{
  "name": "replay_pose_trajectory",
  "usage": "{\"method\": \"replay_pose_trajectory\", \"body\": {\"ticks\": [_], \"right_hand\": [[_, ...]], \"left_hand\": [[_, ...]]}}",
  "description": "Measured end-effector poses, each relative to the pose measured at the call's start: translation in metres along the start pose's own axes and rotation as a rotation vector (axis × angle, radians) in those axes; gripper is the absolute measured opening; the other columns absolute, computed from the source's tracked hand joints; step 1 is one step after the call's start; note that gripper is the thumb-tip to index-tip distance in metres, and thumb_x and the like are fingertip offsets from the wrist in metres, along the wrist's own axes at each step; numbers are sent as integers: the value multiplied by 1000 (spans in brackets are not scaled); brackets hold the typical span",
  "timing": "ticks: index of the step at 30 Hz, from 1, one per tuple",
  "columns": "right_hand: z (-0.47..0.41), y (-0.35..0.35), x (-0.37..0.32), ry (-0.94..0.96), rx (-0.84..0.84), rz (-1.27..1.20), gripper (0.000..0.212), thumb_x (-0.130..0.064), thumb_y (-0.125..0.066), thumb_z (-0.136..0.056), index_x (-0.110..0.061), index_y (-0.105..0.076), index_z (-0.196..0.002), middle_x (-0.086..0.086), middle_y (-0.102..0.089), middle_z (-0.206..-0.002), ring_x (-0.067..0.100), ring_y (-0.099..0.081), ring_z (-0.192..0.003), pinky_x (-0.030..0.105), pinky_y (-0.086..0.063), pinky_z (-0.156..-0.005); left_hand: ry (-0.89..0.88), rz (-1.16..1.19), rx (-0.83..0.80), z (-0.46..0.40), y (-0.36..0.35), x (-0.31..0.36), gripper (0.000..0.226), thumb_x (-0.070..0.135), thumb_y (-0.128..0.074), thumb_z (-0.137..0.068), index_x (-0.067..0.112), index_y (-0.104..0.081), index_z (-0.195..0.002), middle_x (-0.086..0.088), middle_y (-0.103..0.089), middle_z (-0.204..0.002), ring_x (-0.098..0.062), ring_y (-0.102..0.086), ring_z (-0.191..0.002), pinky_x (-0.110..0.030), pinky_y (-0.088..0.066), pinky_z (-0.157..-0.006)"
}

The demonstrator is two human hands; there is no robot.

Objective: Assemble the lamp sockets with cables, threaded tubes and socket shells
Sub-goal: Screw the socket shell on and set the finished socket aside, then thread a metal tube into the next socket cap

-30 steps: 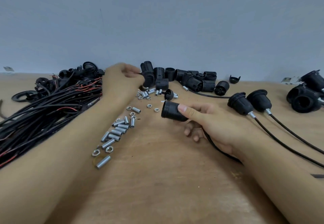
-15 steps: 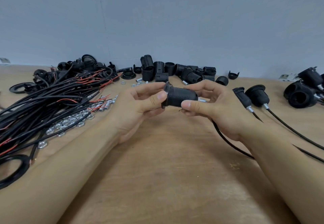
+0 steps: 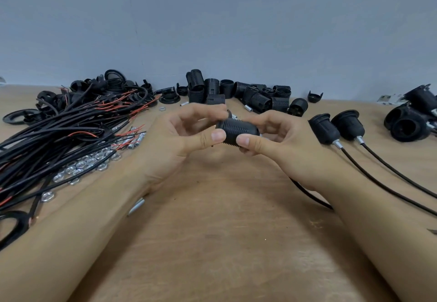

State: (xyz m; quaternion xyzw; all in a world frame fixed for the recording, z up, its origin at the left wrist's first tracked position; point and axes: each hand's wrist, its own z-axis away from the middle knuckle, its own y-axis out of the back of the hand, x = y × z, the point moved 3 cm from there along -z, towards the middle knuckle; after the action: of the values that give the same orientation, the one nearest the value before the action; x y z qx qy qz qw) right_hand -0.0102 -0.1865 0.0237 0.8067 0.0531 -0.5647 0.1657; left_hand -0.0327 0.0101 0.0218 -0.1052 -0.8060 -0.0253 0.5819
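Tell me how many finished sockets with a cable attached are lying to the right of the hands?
2. One finished socket lies just right of the right hand; the second finished socket lies beside it, further right. The black pile at the far right edge may hide more.

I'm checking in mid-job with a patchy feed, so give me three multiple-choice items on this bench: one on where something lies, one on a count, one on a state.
1. Where does the bundle of cables lie?
A. to the person's left
B. to the person's right
C. hanging off the front edge

2. How many finished sockets with cables lie side by side just right of the hands?
A. none
B. two
C. five

3. How is the ribbed black socket shell held?
A. lying alone on the table
B. by the left hand only
C. between both hands

Answers:
1 A, the black and red wires pile up beside the left forearm.
2 B, two black sockets with cords trail toward the right edge.
3 C, the left hand and the right hand each pinch it above the table.
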Motion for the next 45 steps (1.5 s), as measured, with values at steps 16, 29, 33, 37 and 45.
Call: {"method": "replay_pose_trajectory", "body": {"ticks": [16, 29, 33, 37, 45], "right_hand": [[-5, 3, 6, -49, 7, -112, 43, -25, -80, -68, -7, -69, -106, 14, -74, -95, 25, -71, -79, 26, -57, -69], [-6, 5, 10, -59, -27, -117, 42, -23, -76, -70, -9, -67, -108, 15, -74, -97, 30, -73, -84, 29, -58, -70], [-7, 5, 11, -76, -36, -108, 36, -18, -76, -74, -11, -67, -108, 15, -73, -97, 30, -73, -84, 29, -58, -70], [-6, 5, 13, -88, -39, -73, 28, -3, -73, -83, -9, -68, -110, 17, -72, -99, 28, -72, -82, 28, -57, -69], [-12, 28, 13, -60, 225, 332, 24, -23, -77, -82, -28, -67, -103, -12, -69, -99, 4, -65, -90, 23, -53, -81]], "left_hand": [[-25, 44, 276, -2, 6, 8, 25, 33, -56, -91, 13, -72, -93, -5, -74, -94, -19, -70, -88, -33, -54, -81], [-99, -27, 266, 0, 4, 8, 45, 43, -42, -90, 11, -70, -104, -8, -76, -98, -21, -68, -101, -36, -49, -85], [-46, -160, 140, 1, -6, 0, 46, 51, -48, -87, 26, -61, -124, 3, -65, -131, -10, -56, -126, -44, -42, -107], [-171, -61, 123, 3, -4, 8, 63, 52, -47, -83, 8, -58, -126, -10, -76, -85, -23, -67, -108, -28, -49, -91], [-189, -178, 235, 2, -1, 4, 31, 46, -55, -83, 22, -74, -82, -6, -67, -62, -22, -63, -68, -31, -47, -68]]}}
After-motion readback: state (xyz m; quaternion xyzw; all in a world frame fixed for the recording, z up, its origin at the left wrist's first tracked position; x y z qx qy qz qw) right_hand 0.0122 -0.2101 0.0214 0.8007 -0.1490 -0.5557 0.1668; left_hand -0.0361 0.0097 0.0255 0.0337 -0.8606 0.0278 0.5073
